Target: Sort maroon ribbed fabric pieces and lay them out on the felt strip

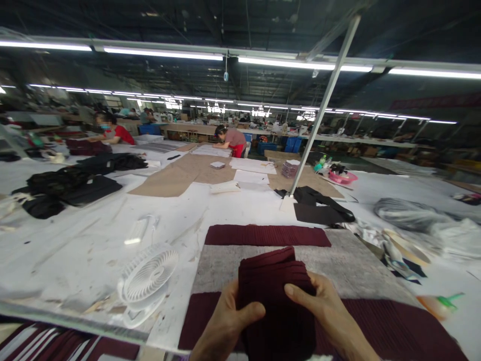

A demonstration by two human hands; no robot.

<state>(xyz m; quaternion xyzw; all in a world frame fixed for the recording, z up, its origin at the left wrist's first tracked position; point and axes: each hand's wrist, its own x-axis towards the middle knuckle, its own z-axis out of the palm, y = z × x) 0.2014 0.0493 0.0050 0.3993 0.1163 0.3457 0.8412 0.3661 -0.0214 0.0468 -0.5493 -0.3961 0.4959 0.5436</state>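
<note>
Between my two hands is a folded stack of dark maroon fabric pieces [276, 306], lifted over the near edge of the table. My left hand [238, 318] grips its left side, thumb across the front. On the right side my right hand [317, 301] holds it, thumb pressed on the face and fingers behind. Beneath lies a grey mottled board [221, 260]. A long pleated maroon strip [266, 235] runs along the board's far side, and a wider maroon fabric row [391, 321] covers its near side, partly hidden by my hands.
A white fan [150, 278] stands at left. Black garments [75, 183] lie farther left. A slanted metal pole [325, 105] rises beyond the board, by black fabric [319, 205]. An orange bottle with green nozzle [438, 305] is at right. Two people [235, 140] work at tables beyond.
</note>
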